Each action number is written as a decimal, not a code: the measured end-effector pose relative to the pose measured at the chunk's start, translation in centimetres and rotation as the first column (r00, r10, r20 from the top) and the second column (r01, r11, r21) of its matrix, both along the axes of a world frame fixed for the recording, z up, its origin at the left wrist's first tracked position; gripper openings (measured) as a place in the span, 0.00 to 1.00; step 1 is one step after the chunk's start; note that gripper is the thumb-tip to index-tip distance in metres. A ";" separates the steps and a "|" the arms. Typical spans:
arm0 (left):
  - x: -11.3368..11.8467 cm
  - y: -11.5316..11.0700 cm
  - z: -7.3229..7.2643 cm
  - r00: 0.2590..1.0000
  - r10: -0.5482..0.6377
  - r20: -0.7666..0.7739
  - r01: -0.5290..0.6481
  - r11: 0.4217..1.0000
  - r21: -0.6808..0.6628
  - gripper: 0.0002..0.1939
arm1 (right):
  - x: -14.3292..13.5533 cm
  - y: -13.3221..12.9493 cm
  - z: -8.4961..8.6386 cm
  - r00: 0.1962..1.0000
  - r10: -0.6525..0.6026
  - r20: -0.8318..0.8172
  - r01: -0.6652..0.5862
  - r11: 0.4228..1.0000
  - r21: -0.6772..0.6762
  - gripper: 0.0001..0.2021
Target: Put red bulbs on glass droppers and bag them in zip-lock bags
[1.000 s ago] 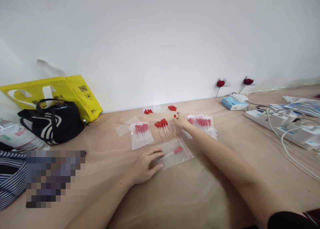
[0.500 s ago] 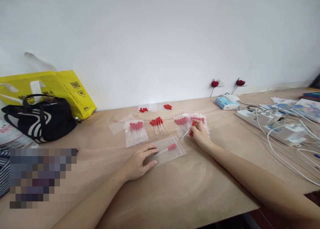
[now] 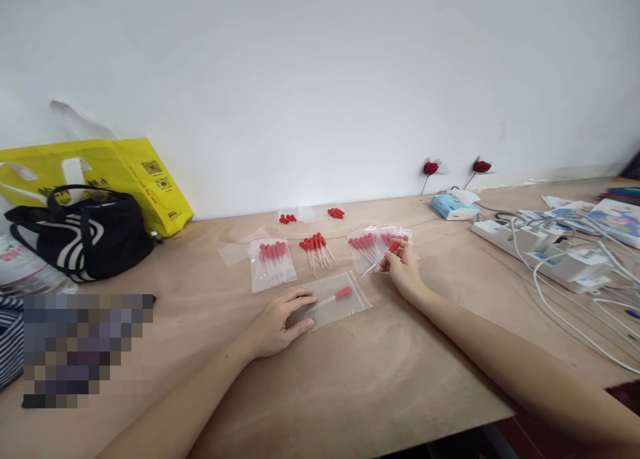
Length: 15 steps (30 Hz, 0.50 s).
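My right hand (image 3: 403, 271) pinches a dropper (image 3: 394, 247) by its red rubber bulb, the clear tube slanting down to the left. A clear zip bag (image 3: 357, 303) lies flat in front of me with one red-bulbed dropper (image 3: 343, 292) inside. My left hand (image 3: 283, 322) rests over the left end of that bag, thumb and fingers apart. Behind it, several loose droppers (image 3: 316, 244) lie side by side. One filled zip bag (image 3: 257, 279) of droppers is on their left; more bagged droppers (image 3: 367, 241) lie on the right, partly hidden by my right hand.
Small piles of red bulbs (image 3: 336, 213) lie on bags by the wall. To the right are a tissue pack (image 3: 454, 207), a power strip (image 3: 540, 255) with cables, and papers. A yellow bag (image 3: 150, 185) and a black bag (image 3: 120, 235) stand left. The table edge (image 3: 450, 439) is near me.
My right hand has shifted very slightly right and up with the dropper. My left hand and the bag beneath it stay in place.
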State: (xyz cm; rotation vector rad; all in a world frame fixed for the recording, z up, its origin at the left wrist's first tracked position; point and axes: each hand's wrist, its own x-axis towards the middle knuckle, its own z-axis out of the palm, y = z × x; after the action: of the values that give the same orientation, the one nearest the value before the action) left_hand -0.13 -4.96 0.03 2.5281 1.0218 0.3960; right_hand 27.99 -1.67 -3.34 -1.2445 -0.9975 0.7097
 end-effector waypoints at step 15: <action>0.0 -0.1 0.1 1.000 -0.004 0.013 0.004 1.000 -0.004 0.18 | -1.7 -1.5 -0.1 0.983 0.143 -0.115 -0.150 0.987 -0.056 0.18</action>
State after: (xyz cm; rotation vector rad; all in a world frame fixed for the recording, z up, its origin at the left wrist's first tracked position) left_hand -0.14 -5.05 0.10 2.5202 1.0120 0.4081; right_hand 26.26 -3.18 -3.43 -1.1814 -0.9882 0.9225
